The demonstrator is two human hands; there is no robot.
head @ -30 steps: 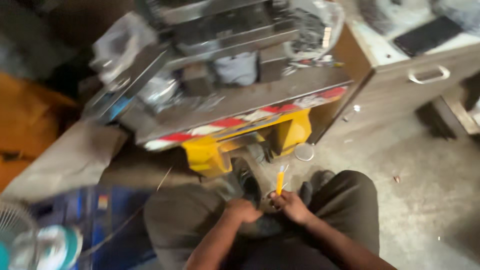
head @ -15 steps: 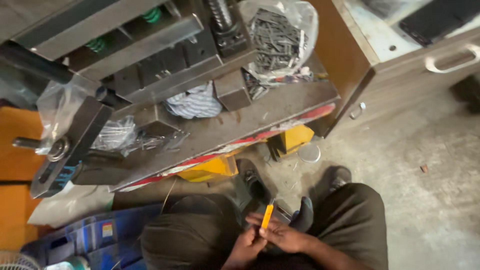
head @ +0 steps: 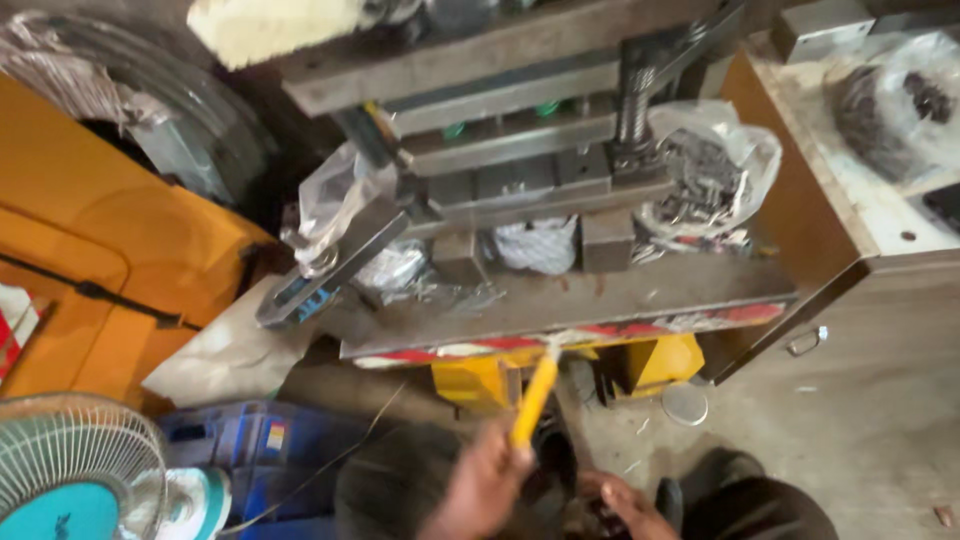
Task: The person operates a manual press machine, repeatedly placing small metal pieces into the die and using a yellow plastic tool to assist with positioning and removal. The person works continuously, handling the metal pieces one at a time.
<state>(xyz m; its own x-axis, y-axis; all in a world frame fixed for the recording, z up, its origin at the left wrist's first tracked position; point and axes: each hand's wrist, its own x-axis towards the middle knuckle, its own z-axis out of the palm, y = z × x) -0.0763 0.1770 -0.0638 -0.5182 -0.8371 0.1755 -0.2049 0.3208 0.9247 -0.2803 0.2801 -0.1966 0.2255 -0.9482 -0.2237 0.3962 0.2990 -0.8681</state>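
Floor: bare grey concrete (head: 860,440), dusty, with small scraps scattered on it; a round metal lid (head: 685,404) lay beside the yellow base (head: 655,362) of the machine.
Room: a cramped workshop, seen from above by a seated person whose dark-trousered knees filled the lower edge.
Machine: 1 heavy steel press (head: 520,170) stood ahead, its bed edge marked with a red and white stripe (head: 600,335).
Left hand: the left hand (head: 485,485) was closed around the lower end of a yellow-handled tool (head: 535,395), fingers wrapped tight.
Tool: it stood tilted up and slightly right, its pale tip at the striped edge of the press bed; whether it touched could not be told.
Right hand: the right hand (head: 620,500) lay low between the knees, fingers partly curled; whether it held anything could not be told.
Bags: 3 clear plastic bags of small metal parts were in view, 1 on the press at right (head: 710,175), 1 at left (head: 330,195), 1 on the wooden cabinet (head: 890,95).
Cabinet: 1 brown cabinet (head: 790,210) with a drawer handle stood right of the press.
Left side: 1 orange panel (head: 110,260), 1 blue crate (head: 250,445) and 1 fan (head: 75,470) with a teal hub.
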